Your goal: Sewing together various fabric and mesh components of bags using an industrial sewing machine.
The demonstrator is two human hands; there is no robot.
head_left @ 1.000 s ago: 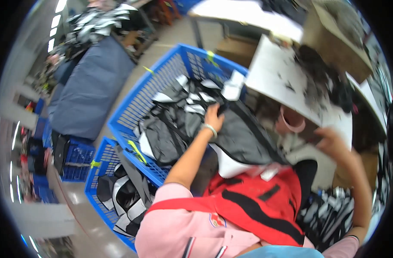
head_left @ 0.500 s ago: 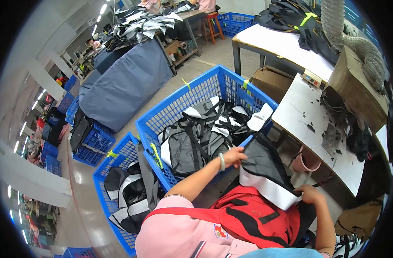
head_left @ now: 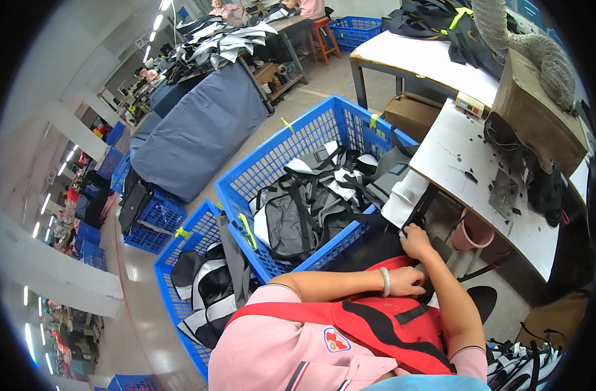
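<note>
The right hand (head_left: 415, 242) seemed to pinch the black fabric (head_left: 390, 245), at the near right side of the blue basket (head_left: 272, 156). The left hand (head_left: 409, 281) was curled, its grasp I could not tell. Probably the fabric was being adjusted; the next move called for steady holding.

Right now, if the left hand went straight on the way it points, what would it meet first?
The left hand would probably meet the person's own bare right forearm, which crosses its line just ahead; their relative depth is hard to judge.
</note>
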